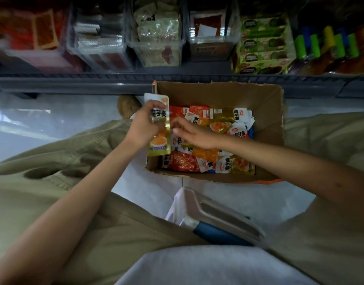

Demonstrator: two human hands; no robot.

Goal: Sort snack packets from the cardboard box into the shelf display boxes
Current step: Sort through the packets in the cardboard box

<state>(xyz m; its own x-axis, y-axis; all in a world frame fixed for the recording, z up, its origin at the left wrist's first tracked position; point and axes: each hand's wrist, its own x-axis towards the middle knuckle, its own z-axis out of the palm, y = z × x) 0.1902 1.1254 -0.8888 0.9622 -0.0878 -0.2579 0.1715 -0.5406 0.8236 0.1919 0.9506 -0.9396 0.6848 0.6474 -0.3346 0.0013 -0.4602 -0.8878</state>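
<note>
Packet (159,128), gold and green, is held upright in the left hand (145,124). The fingers are curled round its upper half and the lower end hangs free below the grip. A white edge shows behind its top, so it may be more than one piece; this cannot be confirmed.

The grip sits directly above the left wall of the box (218,89), at its far corner. The right hand (192,133) lies just right of the grip, over the box, with fingers extended toward the held packet and holding nothing. The fingertips are blurred, and contact with the packet cannot be determined.

Edges and room:
- The box is open-topped, with torn rims standing well above its contents.
- Right of the grip and lower, loose packets (228,124) in red, orange, gold and white cover the box floor in an overlapping heap.
- Beyond the grip, open air runs up to the shelf (74,83) edge, which passes just behind the far box wall.

Surroundings:
- On the shelf past the grip stand clear bins (158,38), partly filled. To the right of them are green cartons (263,44).
- A shoe (127,105) rests just left of the grip, on the floor beside the box corner.
- Both forearms converge on the box from the near side, and khaki trouser legs flank it.
- Nearer than the grip, a grey and blue object (222,219) lies against the person's lap; what it is cannot be told.
</note>
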